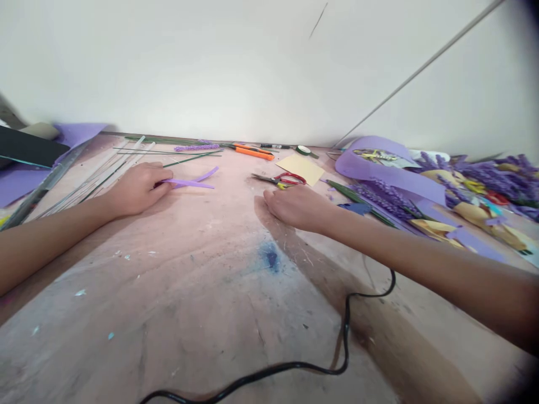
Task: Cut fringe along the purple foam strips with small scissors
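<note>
My left hand rests on the tabletop at the left, closed on purple strips whose ends stick out to the right. Thin stems and clear sticks lie behind and beside it. My right hand is closed and low over the table, right of centre, just in front of the red-handled scissors. The scissors' blades point left. Whether anything is inside my right fingers is hidden. Behind the scissors is a pale yellow sheet.
An orange cutter, a green tape roll and a purple flower stem lie near the wall. Purple paper and lavender flowers crowd the right side. A black cable crosses the front.
</note>
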A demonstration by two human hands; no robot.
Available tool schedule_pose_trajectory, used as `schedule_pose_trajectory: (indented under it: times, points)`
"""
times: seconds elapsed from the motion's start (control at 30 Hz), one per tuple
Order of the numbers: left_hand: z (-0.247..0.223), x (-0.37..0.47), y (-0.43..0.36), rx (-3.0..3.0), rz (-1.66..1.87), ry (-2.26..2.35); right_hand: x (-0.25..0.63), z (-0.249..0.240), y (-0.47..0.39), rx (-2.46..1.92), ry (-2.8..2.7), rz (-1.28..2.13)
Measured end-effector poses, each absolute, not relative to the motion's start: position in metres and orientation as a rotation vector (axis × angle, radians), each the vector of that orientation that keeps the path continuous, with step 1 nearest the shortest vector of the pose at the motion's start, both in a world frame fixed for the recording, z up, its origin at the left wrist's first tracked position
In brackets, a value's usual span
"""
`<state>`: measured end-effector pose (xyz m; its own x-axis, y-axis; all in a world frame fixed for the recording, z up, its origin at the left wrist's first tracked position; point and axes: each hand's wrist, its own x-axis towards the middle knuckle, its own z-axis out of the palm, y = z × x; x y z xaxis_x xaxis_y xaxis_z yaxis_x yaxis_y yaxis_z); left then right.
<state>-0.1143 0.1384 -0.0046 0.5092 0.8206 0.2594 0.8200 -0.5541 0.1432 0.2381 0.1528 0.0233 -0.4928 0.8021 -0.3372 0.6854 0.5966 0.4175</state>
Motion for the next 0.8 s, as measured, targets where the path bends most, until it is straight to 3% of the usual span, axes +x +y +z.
schedule_pose_trajectory:
  times: [0.47, 0.8]
  points:
    - [-0.003, -0.112, 0.139, 2.734, 0.465, 1.467, 0.268, 0.014, 0.170, 1.205, 2.565, 0.227]
    - [-0.002, -0.110, 0.138, 2.731, 0.470, 1.460, 0.250, 0.035, 0.160, 0.981, 2.516, 0.232]
